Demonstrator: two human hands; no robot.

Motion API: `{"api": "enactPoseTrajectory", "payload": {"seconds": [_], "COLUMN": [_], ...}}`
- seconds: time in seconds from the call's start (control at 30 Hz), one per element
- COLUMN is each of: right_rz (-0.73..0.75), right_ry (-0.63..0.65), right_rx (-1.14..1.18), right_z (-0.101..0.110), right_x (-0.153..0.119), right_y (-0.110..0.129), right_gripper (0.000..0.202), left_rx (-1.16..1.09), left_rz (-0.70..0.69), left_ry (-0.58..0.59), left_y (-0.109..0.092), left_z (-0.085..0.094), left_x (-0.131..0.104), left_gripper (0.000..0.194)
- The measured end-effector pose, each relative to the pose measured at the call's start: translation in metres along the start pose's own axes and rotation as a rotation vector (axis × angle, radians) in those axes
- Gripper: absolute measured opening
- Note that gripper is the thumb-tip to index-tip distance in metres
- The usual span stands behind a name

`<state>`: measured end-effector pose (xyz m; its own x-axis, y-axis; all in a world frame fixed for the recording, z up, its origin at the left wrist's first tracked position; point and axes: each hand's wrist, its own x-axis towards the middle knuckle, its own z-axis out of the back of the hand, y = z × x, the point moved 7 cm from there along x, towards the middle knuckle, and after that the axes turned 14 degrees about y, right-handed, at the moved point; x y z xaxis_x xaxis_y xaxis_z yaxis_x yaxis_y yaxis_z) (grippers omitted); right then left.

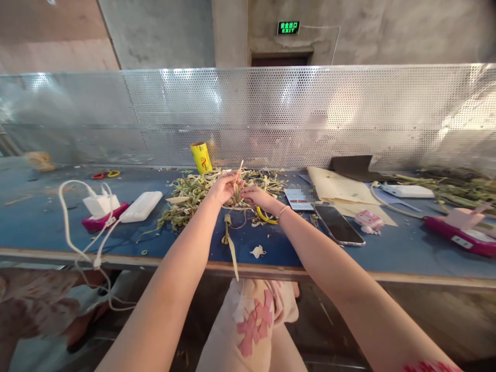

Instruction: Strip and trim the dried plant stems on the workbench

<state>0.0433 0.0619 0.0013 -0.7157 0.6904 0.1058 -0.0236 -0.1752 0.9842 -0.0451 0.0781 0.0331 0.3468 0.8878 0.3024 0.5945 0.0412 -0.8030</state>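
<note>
My left hand (226, 187) is closed in a pinch on a pale dried plant piece (236, 192), its thin tip sticking up past my fingers. My right hand (252, 195) is also closed, fingertips at the same piece from the right. Both hands are over a heap of dried, curled greenish plant scraps (185, 199) on the blue tabletop (279, 253). A yellow curved handle (267, 217) lies partly under my right wrist. Nearer me, a dried stalk with a long pale leaf (233, 257) reaches over the table edge.
A yellow tube (200, 157) stands behind the heap. To the right are a lit phone (299, 199), a dark phone (339, 225), brown paper (337, 186) and a pink figurine (369, 221). Leftward lie a white power bank (141, 206) and a cabled charger (104, 213). A perforated metal screen (263, 113) bounds the back.
</note>
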Motion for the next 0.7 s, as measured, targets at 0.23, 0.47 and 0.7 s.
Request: {"api": "enactPoseTrajectory", "payload": {"seconds": [0.23,0.47,0.7], "right_rz": [-0.051,0.091,0.171], "right_ry": [-0.16,-0.239,-0.251], "right_rx": [0.31,0.493,0.437], "right_z": [0.012,0.022,0.026], "right_x": [-0.004,-0.005,-0.005], "right_y": [-0.006,-0.002,0.002], "right_gripper": [0.01,0.003,0.006], "left_rx": [0.071,0.238,0.283], "left_rz": [0.028,0.075,0.086], "left_ry": [-0.005,0.094,0.149], "left_y": [0.002,0.01,0.016], "left_z": [-0.002,-0.01,-0.013], "left_x": [0.001,0.003,0.003], "left_gripper": [0.013,0.016,0.017]}}
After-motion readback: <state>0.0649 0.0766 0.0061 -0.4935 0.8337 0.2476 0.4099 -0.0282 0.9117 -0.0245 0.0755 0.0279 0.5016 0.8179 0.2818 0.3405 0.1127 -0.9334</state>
